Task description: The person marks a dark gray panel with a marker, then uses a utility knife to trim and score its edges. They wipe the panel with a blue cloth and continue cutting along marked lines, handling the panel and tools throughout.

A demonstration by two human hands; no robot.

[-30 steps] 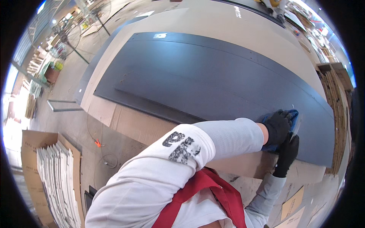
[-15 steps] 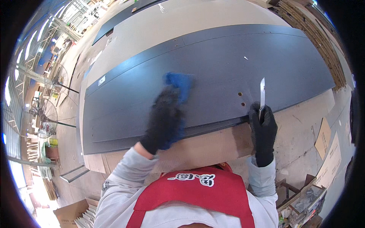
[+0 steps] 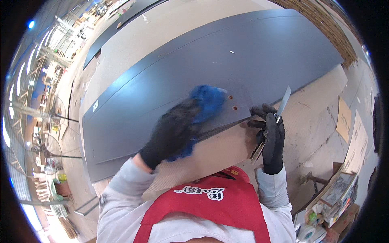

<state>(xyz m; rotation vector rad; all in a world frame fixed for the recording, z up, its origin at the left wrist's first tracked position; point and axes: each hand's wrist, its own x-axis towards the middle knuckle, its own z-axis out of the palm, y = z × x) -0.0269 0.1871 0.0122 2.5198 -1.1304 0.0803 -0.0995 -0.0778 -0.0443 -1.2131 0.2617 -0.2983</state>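
Note:
My left hand, in a black glove, is closed on a blue cloth, both smeared by motion. The cloth lies over a large dark grey panel, just left of two small brown-rimmed holes. Beyond the panel's near edge, my right hand, also gloved in black, grips a utility knife. Its long blade is out and points up and away. Some fingers of this hand reach toward the panel's edge.
Cardboard lies beneath the panel. A small white scrap and a white label are on its surface. Stacked brown boards stand at the far right. A box of supplies sits at lower right, fans at left.
My left hand has swept the cloth to the right, close to the holes. The right hand has turned, tilting the blade rightward, with some fingers now spread toward the panel. The whole view has shifted.

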